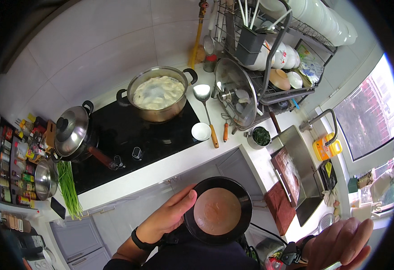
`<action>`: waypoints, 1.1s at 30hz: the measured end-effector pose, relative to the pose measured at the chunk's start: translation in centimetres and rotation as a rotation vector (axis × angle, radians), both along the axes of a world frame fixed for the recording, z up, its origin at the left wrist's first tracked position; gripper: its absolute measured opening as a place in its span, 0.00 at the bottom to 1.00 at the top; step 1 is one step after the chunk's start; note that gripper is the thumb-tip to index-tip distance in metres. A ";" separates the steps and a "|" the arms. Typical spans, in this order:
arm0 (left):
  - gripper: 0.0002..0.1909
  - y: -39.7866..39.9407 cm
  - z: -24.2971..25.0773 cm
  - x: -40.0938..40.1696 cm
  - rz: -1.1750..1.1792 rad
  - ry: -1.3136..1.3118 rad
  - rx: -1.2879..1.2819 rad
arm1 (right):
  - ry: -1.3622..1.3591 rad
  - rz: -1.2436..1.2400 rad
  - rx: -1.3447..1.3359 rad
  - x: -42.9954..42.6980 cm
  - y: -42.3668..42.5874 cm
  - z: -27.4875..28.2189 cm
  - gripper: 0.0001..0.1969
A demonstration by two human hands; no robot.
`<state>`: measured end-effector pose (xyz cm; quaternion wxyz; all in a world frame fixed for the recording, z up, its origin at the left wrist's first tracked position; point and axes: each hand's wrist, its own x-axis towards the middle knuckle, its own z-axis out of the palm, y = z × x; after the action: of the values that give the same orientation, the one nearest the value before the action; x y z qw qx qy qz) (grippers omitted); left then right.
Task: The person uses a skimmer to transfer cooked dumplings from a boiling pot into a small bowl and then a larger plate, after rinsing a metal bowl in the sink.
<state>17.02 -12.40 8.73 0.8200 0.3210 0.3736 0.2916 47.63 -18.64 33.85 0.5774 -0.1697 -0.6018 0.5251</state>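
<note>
My left hand [175, 211] grips the rim of a black bowl [246, 211], thumb at its edge, in front of my body. Cloudy pinkish-brown liquid [217, 211] fills its lower part. Off to the right, my right hand [343, 241] is closed on the handle of a metal utensil [332, 266]; its far end is hidden. On the black cooktop [156, 138] a two-handled steel pot [160, 114] holds pale food in liquid. To its right lie a metal spatula [207, 108] and a small white bowl [201, 131].
A lidded pan [71, 130] sits on the cooktop's left, beside green stalks [68, 189] and a steel basin [45, 179]. Right of the spatula stand a glass lid [236, 91], a dish rack [271, 98] and a cup of dark greens [260, 136]. A cutting board [286, 175] leans over the sink [289, 135].
</note>
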 end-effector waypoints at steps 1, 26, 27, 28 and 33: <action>0.47 0.2 -0.2 -0.3 0.004 0.013 0.018 | 0.004 -0.007 0.030 -0.5 0.5 0.1 0.20; 0.31 -2.5 -8.3 -13.9 0.476 -0.086 -0.132 | -0.057 -0.386 -0.762 -2.2 18.1 -23.1 0.19; 0.30 -3.1 -10.2 -15.1 0.514 -0.070 -0.132 | -0.041 -0.335 -0.839 -3.2 19.6 -26.5 0.20; 0.30 -3.9 -12.1 -16.5 0.563 -0.061 -0.154 | -0.019 -0.297 -0.907 -4.3 20.7 -29.7 0.20; 0.26 -8.9 -20.3 -24.3 0.872 0.012 -0.207 | 0.056 -0.165 -1.107 -8.3 24.3 -45.2 0.22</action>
<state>-7.27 -21.32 -11.61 0.6462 0.0514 0.5060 0.5689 39.33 5.70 -11.34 0.4571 -0.4802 -0.2052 0.7200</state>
